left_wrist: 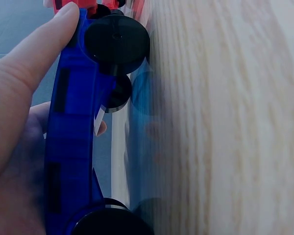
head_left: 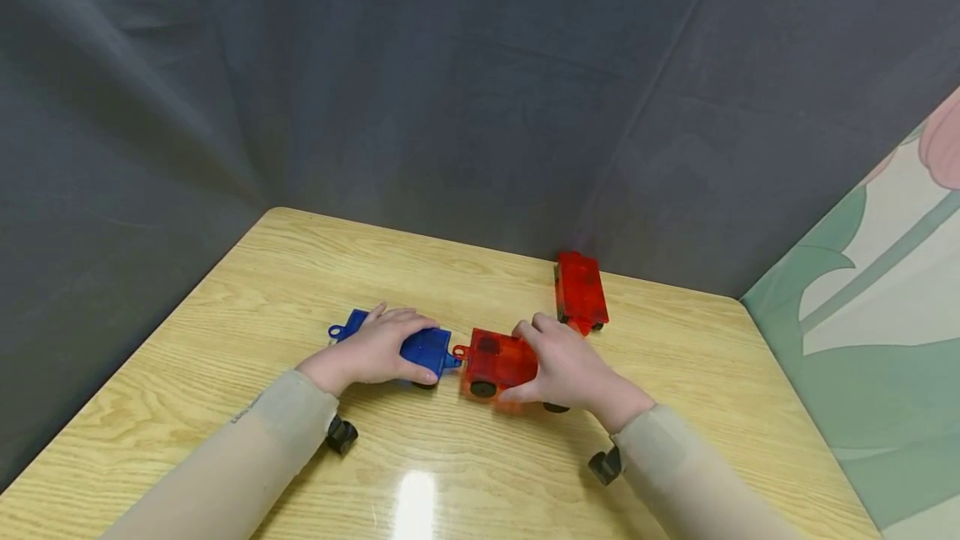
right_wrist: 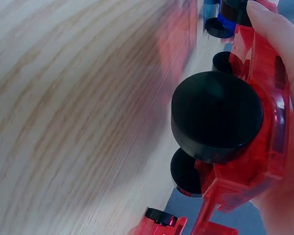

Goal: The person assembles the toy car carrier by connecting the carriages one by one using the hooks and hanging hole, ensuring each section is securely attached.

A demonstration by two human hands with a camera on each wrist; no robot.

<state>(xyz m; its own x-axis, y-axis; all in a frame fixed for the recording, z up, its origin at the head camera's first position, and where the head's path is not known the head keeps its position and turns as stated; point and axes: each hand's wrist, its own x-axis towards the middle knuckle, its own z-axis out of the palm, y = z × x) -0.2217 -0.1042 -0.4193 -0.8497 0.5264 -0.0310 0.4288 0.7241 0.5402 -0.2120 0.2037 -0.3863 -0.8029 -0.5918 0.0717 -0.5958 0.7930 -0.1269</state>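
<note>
A translucent blue toy wagon [head_left: 427, 350] with black wheels stands on the wooden table, and my left hand [head_left: 378, 348] grips it from above, thumb on the near side. My right hand [head_left: 566, 363] holds a translucent red toy wagon [head_left: 491, 361] the same way, thumb along its near side. The red wagon's ring [head_left: 460, 351] meets the blue wagon's end tab; whether they are hooked together I cannot tell. In the left wrist view the blue wagon's wheels [left_wrist: 118, 44] sit close to the tabletop. A black wheel [right_wrist: 216, 117] of the red wagon fills the right wrist view's middle.
A second red wagon [head_left: 582, 288] stands near the table's back edge, beyond my right hand. Dark grey cloth [head_left: 450, 90] hangs behind the table [head_left: 300, 244]. A flower-patterned panel [head_left: 892, 315] borders the right side.
</note>
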